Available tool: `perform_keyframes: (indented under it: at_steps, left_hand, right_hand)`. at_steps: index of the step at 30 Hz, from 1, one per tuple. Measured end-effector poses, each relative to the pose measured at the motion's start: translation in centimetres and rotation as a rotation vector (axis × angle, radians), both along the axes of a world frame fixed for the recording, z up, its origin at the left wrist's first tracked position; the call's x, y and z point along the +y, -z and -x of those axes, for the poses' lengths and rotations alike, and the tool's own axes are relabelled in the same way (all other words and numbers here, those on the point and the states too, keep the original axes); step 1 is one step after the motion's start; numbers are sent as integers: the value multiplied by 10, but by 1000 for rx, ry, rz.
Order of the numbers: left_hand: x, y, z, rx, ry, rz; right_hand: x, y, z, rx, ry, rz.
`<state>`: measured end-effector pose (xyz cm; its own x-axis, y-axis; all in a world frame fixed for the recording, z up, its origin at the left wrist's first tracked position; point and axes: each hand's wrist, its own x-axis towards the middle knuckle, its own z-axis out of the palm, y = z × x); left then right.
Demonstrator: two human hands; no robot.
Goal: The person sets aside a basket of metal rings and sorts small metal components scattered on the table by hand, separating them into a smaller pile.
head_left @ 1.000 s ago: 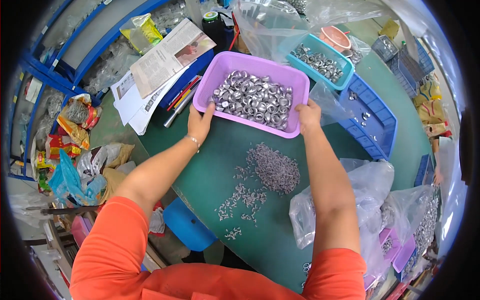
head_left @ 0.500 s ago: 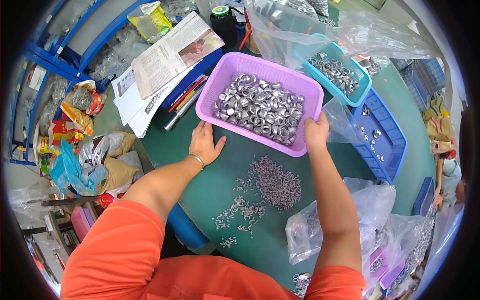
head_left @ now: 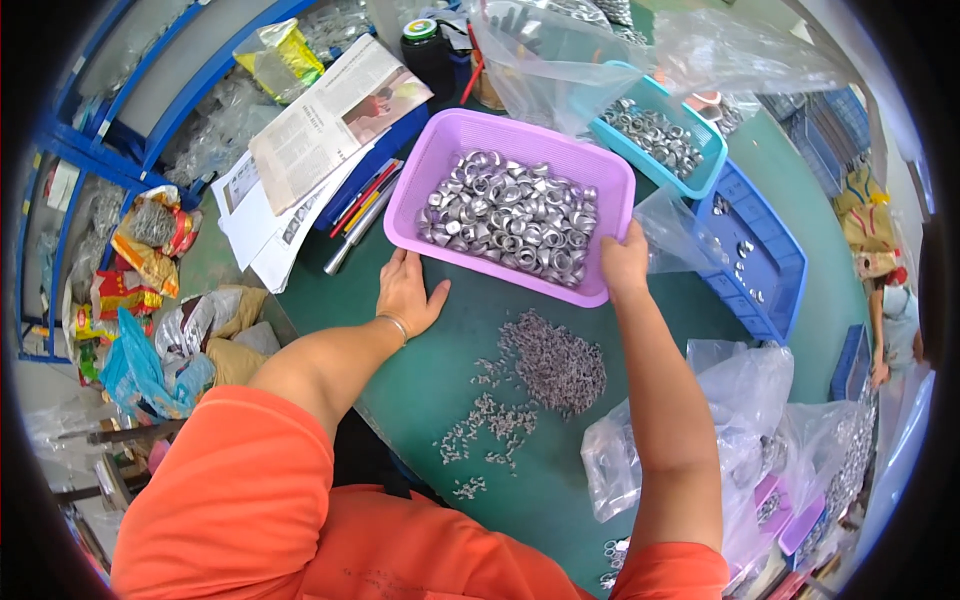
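A purple plastic tray (head_left: pixel 440 150) full of shiny metal rings (head_left: pixel 510 215) sits on the green table (head_left: pixel 440 390). My right hand (head_left: pixel 624 262) grips the tray's near right corner. My left hand (head_left: pixel 406 295) lies flat on the table just below the tray's near left corner, fingers apart, holding nothing. A heap of small grey metal pieces (head_left: pixel 555 362) lies on the table between my forearms, with scattered bits (head_left: pixel 485 425) trailing toward me.
A teal tray of rings (head_left: pixel 650 130) and a blue crate (head_left: pixel 760 260) stand right of the purple tray. Clear plastic bags (head_left: pixel 745 430) with parts lie at the right. Newspapers (head_left: pixel 320 130) and pens (head_left: pixel 360 205) are at the left, snack wrappers (head_left: pixel 140 260) beyond the table edge.
My left hand has let go of the tray's near left corner and now rests flat on the table. The right hand stays on the tray's corner.
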<state>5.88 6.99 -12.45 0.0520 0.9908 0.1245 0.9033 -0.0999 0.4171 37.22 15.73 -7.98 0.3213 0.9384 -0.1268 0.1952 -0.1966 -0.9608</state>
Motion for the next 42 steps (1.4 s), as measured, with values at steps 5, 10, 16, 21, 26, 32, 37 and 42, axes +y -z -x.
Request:
perform_keyframes:
  at_steps: [5, 10, 16, 21, 26, 32, 37, 42]
  left_hand:
    - [2, 3, 1, 9, -11, 7]
    - [3, -4, 2, -17, -15, 48]
    - [1, -6, -3, -41, 2, 57]
    - [2, -2, 4, -65, 41, 12]
    - [4, 6, 10, -105, 33, -21]
    - [2, -8, 5, -106, 55, 73]
    - [3, 1, 7, -68, 78, 43]
    - [5, -2, 6, -87, 91, -15]
  right_hand:
    - [-14, 12, -1, -159, -30, 15]
    - [-36, 5, 18, -246, 45, 35]
    - [-39, 7, 16, -235, 130, 27]
    - [-36, 10, 17, -240, 142, 25]
    - [-36, 5, 21, -232, 145, 65]
    - [-37, 6, 18, -261, 158, 69]
    - [-37, 5, 24, -304, 184, 36]
    - [-31, 3, 17, -304, 160, 42]
